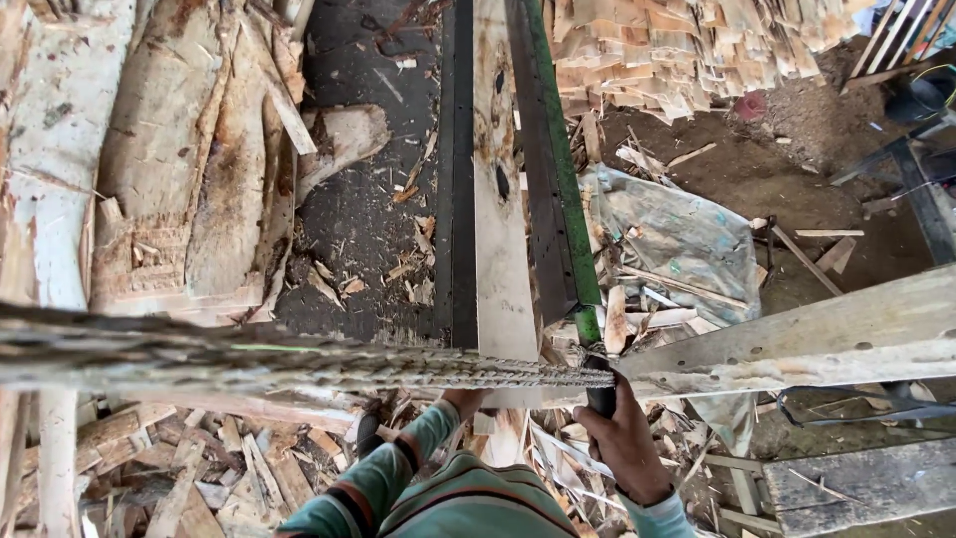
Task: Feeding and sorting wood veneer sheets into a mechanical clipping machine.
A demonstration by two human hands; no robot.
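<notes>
My right hand [625, 438] grips the dark end of a long green-edged metal bar [561, 189] that runs away from me beside a pale wooden plank [501, 229]. The plank lies on a dark metal bed [456, 199]. My left hand [464, 402] reaches toward the plank's near end; its fingers are hidden behind a blurred horizontal band [299, 361] that crosses the view. A striped teal sleeve [383, 478] covers my left arm.
Rough slabs of bark and wood [189, 169] are stacked at left. Offcuts and chips [219, 468] litter the ground. A heap of cut pieces [677, 50] lies far right, a plastic sheet [687, 239] below it, and a pale beam [817, 339] at right.
</notes>
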